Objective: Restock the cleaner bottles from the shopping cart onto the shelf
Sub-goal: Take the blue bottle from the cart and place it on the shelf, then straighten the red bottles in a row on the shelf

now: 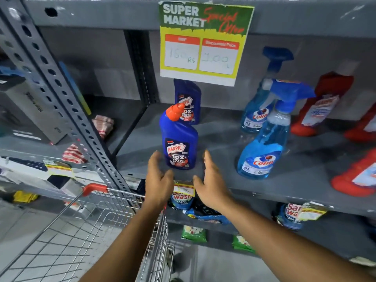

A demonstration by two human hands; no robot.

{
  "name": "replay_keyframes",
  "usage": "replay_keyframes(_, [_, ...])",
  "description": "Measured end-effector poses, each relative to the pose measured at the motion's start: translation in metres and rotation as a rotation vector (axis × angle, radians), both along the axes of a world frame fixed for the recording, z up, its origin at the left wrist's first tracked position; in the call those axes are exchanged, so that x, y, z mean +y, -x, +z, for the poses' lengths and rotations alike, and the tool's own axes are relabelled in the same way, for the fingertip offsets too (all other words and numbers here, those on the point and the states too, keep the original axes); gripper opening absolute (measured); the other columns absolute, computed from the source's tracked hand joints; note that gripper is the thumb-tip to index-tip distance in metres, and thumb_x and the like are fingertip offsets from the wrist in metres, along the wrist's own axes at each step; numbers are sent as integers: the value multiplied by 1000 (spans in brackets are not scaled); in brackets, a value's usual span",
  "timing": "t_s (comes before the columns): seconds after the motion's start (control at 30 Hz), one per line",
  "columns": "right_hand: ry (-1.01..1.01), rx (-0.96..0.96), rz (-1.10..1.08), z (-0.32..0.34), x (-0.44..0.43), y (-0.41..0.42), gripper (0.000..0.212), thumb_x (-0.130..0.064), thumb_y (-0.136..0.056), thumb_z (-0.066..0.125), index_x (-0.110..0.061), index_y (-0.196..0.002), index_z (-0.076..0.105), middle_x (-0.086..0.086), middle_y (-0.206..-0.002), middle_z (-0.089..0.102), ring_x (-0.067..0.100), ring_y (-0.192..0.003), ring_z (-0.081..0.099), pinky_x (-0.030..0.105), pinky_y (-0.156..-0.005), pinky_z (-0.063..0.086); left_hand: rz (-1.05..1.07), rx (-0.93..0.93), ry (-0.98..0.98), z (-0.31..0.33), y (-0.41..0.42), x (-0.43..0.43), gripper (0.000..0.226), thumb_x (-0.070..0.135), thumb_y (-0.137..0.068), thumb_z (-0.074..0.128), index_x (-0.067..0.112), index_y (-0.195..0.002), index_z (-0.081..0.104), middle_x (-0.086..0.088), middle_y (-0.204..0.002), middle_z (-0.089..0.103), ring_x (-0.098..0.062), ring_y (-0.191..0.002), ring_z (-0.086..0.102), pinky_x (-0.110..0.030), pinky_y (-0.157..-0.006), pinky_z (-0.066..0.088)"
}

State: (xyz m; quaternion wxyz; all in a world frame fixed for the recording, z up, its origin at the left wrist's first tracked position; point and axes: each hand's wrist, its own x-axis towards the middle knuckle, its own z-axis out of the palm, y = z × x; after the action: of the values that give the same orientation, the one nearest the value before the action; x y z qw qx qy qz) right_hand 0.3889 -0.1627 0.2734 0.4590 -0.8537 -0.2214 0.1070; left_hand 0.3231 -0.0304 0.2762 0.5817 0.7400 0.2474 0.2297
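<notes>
Both hands, left hand and right hand, are spread empty either side of the blue Harpic bottle, upright near the shelf front edge; likely heavy, rigid, slick plastic, best gripped around its waisted body

Green-and-yellow paper offer sign, hung from upper shelf edge. Red-and-white checked folded cloths, left bay. Grey cardboard box, far left. Blue detergent pouches, lower tier. Green sachets, bottom tier.
</notes>
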Motion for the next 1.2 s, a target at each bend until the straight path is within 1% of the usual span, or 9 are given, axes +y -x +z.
replay_keyframes(0.07, [-105,-64,-30,-1,-30,5,67,-10,-86,58,-15,-146,29,8,-145,44,19,-133,44,35,-110,37,175,4,-151,-5,11,-17,52,7,-74,45,21,-125,41,-4,-130,49,-33,-118,52,-53,-99,46])
replay_keyframes(0.17, [-251,-295,-267,-2,-83,6,43,-8,-79,61,-20,-120,56,2,-112,54,15,-104,59,33,-93,48,38,-187,-357,-3,15,-54,48,0,-68,44,13,-115,49,-7,-126,50,-26,-127,44,-39,-107,37])
replay_keyframes(0.3, [-179,-231,-546,-4,-134,-18,71,3,-72,62,-13,-136,37,13,-132,41,27,-121,46,43,-106,39,-334,-78,-307,1,-15,-104,65,4,-70,47,11,-135,43,-4,-145,41,-26,-143,28,-36,-120,21])
replay_keyframes(0.43, [12,49,-342,1,-144,-33,84,-3,-77,57,-19,-148,17,8,-149,40,26,-133,44,42,-107,39,-511,155,-47,3,-55,-137,79,5,-77,45,28,-149,21,-8,-153,38,-27,-138,40,-42,-115,32])
replay_keyframes(0.63, [8,57,-333,0,-144,-27,81,-5,-76,55,-16,-148,19,8,-148,40,22,-133,45,41,-108,40,-487,52,2,-15,-75,-142,83,1,-66,41,51,-132,38,16,-134,57,-2,-125,51,-35,-104,44])
replay_keyframes(0.83, [-48,38,-309,-3,-149,-27,83,-8,-78,58,-14,-150,15,9,-152,34,22,-139,38,41,-111,36,-395,41,15,-16,-67,-146,76,-10,-76,44,28,-141,34,25,-132,46,-7,-133,44,-19,-107,36])
replay_keyframes(0.93, [-144,-74,-417,-6,-172,-25,85,-7,-78,65,-13,-149,18,12,-152,33,25,-139,36,32,-113,29,-147,-108,-276,-18,-44,-159,56,2,-73,47,27,-123,46,15,-121,49,-9,-115,51,-31,-100,43])
replay_keyframes(1.0, [-217,-250,-585,-5,-202,-27,80,0,-75,67,-6,-144,27,19,-145,37,33,-134,38,24,-111,23,-239,-247,-376,-17,-36,-179,47,3,-69,45,26,-110,50,10,-120,54,-8,-117,52,-29,-102,42])
replay_keyframes(1.2, [-250,-447,-805,10,-309,-76,83,-7,-67,57,2,-142,23,26,-143,29,36,-136,30,38,-118,22,-615,-176,-222,-4,-94,-264,68,13,-71,40,20,-138,42,4,-144,41,-8,-138,35,-20,-117,22])
